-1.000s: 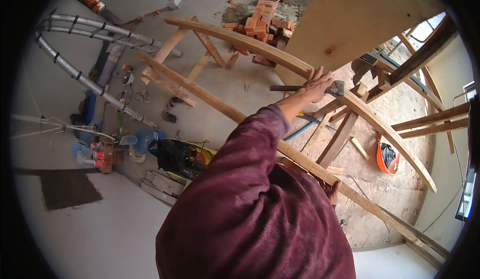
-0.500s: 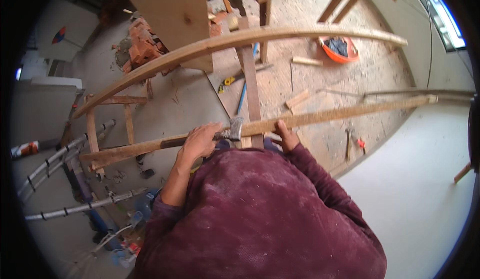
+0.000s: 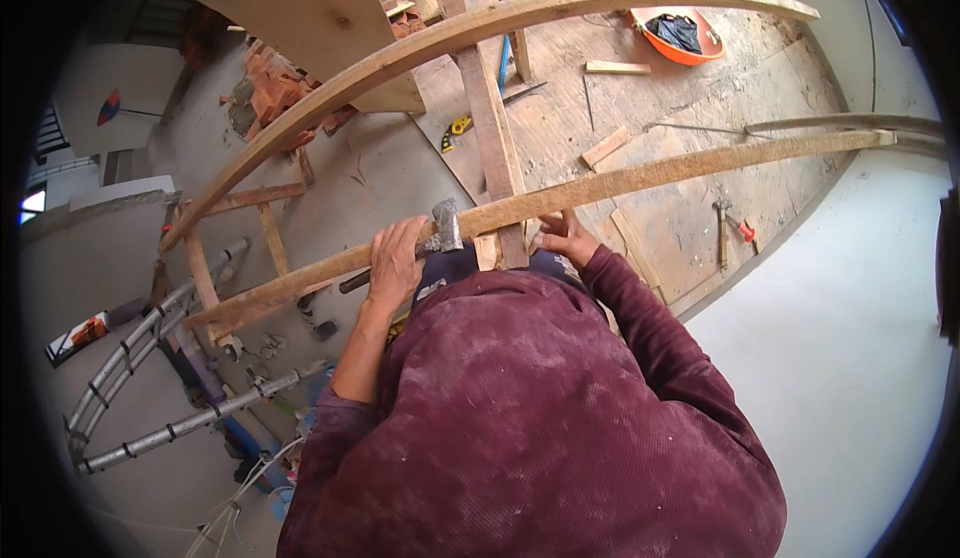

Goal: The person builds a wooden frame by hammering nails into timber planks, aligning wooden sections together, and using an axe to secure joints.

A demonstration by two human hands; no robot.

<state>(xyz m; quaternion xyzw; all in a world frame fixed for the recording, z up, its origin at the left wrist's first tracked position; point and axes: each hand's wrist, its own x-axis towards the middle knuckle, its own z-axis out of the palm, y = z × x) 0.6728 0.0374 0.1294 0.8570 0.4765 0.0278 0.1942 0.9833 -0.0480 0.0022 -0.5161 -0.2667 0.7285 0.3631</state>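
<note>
A long wooden beam lies across in front of me, over an upright-running wooden crosspiece. My left hand rests with its fingers bent over the beam and closes on a hammer. The hammer's broad grey metal head stands against the beam, and its dark handle sticks out below the hand. At the beam's near edge, right of the crosspiece, my right hand has its fingers apart, holding nothing I can see. Beyond, a second, parallel wooden beam bends across the view.
Left, a wooden trestle supports the beam ends; an aluminium ladder lies near it. Broken bricks and a plywood sheet are at far left. A yellow-handled saw, an orange basin and another hammer lie on the floor.
My right hand has slipped from the beam's top to its near edge. My left hand keeps the hammer at the beam. The whole view has shifted, with the beams now higher in it.
</note>
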